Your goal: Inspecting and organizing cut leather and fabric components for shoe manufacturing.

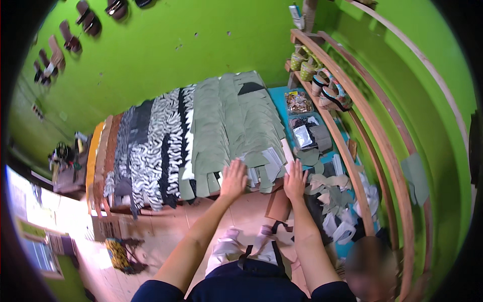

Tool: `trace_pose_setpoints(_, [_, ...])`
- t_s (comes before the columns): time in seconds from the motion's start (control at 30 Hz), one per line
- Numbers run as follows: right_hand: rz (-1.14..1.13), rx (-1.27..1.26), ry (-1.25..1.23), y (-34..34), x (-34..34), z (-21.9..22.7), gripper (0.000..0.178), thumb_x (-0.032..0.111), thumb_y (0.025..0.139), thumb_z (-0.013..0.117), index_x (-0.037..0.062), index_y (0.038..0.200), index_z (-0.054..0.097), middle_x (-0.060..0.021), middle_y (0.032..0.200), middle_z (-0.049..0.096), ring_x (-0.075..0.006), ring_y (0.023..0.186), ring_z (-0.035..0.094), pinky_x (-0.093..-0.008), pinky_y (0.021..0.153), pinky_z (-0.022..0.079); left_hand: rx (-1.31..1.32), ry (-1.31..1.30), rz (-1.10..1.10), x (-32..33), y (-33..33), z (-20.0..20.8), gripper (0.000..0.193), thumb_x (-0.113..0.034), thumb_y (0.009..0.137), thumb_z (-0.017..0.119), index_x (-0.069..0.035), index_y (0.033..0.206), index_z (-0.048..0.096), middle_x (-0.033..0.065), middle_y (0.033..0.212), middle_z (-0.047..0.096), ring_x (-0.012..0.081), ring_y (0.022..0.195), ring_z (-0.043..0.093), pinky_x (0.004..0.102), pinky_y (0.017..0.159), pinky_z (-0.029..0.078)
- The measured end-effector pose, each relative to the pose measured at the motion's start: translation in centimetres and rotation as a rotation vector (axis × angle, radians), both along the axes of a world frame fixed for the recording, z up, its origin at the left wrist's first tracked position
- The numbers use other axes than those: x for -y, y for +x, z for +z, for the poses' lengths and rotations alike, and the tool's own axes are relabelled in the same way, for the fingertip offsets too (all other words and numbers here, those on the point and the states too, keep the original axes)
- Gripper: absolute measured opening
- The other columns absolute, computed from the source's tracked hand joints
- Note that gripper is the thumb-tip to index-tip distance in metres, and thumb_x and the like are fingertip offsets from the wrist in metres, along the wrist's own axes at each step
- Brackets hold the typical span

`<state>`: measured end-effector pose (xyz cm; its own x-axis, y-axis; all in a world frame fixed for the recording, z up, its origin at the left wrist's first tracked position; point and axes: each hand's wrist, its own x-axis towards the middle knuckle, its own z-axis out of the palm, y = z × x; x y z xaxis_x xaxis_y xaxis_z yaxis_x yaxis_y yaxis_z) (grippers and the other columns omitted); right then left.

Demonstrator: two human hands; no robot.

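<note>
My left hand [234, 179] is stretched out flat over the near edge of a table spread with overlapping rows of grey-green cut pieces [209, 133]. Its fingers are extended with nothing in them. To its right, my right hand [296, 181] is also open, fingers spread, by the right front corner of those rows. Between the two hands lie some paler grey pieces [272, 162], fanned out at the table's edge. Whether either palm touches the pieces I cannot tell. A black piece [250, 88] rests on the far end of the green rows.
Zebra-patterned pieces [163, 121] and brown and orange rows [95, 151] continue leftward. Wooden racks [347, 83] with wedge sandals [332, 98] stand at right, beside plastic boxes [309, 132] and scraps [329, 189]. A blurred person's head [370, 267] is low right. A patterned bag [118, 255] sits on the floor.
</note>
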<state>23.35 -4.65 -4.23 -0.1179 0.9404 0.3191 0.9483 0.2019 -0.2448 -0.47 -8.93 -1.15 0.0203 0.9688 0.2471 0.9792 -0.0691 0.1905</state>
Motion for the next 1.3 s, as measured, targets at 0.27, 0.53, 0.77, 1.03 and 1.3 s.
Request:
trace_pose_setpoints(0.27, [-0.438, -0.112, -0.388, -2.1, 6.4, 0.5, 0.062, 0.024, 0.077, 0.049, 0.0082, 0.132, 0.025, -0.0182, 0.137, 0.020, -0.0336, 0.125, 0.024, -0.0487, 0.098, 0.025, -0.096, -0.008, -0.596, 0.5, 3.9, 1.1, 0.051, -0.027, 0.079, 0.047, -0.009, 0.126, 0.037, 0.0134, 0.139, 0.018, 0.0264, 0.128, 0.020, 0.0437, 0.102, 0.018])
trace_pose_setpoints(0.53, [-0.691, -0.074, -0.932, 10.2, 21.6, -6.2, 0.041, 0.032, 0.079, 0.046, 0.0063, 0.109, 0.056, -0.0143, 0.115, 0.052, -0.0293, 0.101, 0.053, -0.0365, 0.086, 0.042, -0.305, -0.055, -1.012, 6.0, 15.9, -2.3, 0.038, -0.021, 0.080, 0.041, -0.009, 0.115, 0.050, 0.0128, 0.131, 0.036, 0.0248, 0.121, 0.033, 0.0402, 0.099, 0.025])
trace_pose_setpoints(0.77, [-0.916, -0.325, -0.958, 13.2, 28.3, -3.7, 0.039, 0.024, 0.075, 0.046, 0.0058, 0.107, 0.057, -0.0177, 0.112, 0.053, -0.0300, 0.104, 0.052, -0.0368, 0.088, 0.040, -0.574, -0.536, -0.910, 7.9, 20.2, -2.1, 0.034, -0.024, 0.079, 0.042, -0.012, 0.108, 0.056, 0.0086, 0.113, 0.053, 0.0233, 0.105, 0.050, 0.0375, 0.089, 0.035])
trace_pose_setpoints(1.03, [-1.116, -0.368, -0.638, 15.4, 29.3, -4.0, 0.027, 0.025, 0.077, 0.049, 0.0095, 0.098, 0.058, -0.0148, 0.102, 0.058, -0.0319, 0.092, 0.056, -0.0398, 0.079, 0.045, -0.406, -0.488, -1.042, 8.9, 26.3, -4.0, 0.034, -0.025, 0.078, 0.044, -0.011, 0.108, 0.053, 0.0097, 0.113, 0.052, 0.0257, 0.103, 0.051, 0.0385, 0.087, 0.039])
trace_pose_setpoints(1.3, [-1.212, -0.446, -0.066, 17.4, 22.9, -6.0, 0.043, 0.029, 0.079, 0.051, 0.0066, 0.115, 0.044, -0.0168, 0.111, 0.049, -0.0336, 0.100, 0.048, -0.0399, 0.085, 0.040, -0.043, -0.417, -1.146, 5.9, 31.2, -8.3, 0.033, -0.021, 0.075, 0.051, -0.008, 0.105, 0.049, 0.0110, 0.104, 0.051, 0.0279, 0.098, 0.051, 0.0390, 0.082, 0.041])
